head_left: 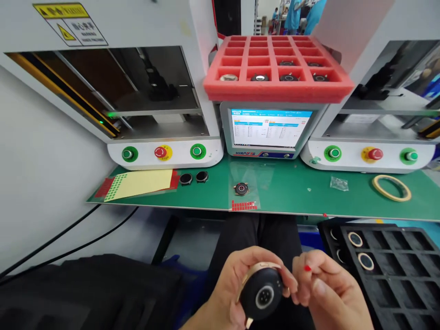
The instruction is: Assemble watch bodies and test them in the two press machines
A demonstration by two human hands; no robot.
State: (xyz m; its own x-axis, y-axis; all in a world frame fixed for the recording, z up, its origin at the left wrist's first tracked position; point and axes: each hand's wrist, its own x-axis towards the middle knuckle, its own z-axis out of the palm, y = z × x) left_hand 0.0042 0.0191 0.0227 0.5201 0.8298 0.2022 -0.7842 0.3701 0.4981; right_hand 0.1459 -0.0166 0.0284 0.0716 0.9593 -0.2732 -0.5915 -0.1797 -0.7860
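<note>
My left hand (237, 284) is closed round a watch case (264, 293), its black back with a pale sensor ring facing up and its gold-coloured rim showing. Close beside it, on the right, my right hand (330, 288) has its fingers curled in. A small red sticker (307, 268) shows on the index finger of that hand. On the green bench lies another watch case (241, 188), back up, on a clear sheet with rows of red stickers (244, 205). Two dark watch cases (186, 179) sit further left.
A red foam tray (278, 94) with several watch parts rests above the screen (268, 130). Machines with buttons (160, 152) flank it. Yellow sticker sheets (140, 183) lie left; a tape roll (391, 188) and small clear bag (339, 184) lie right. Black trays (385, 263) stand lower right.
</note>
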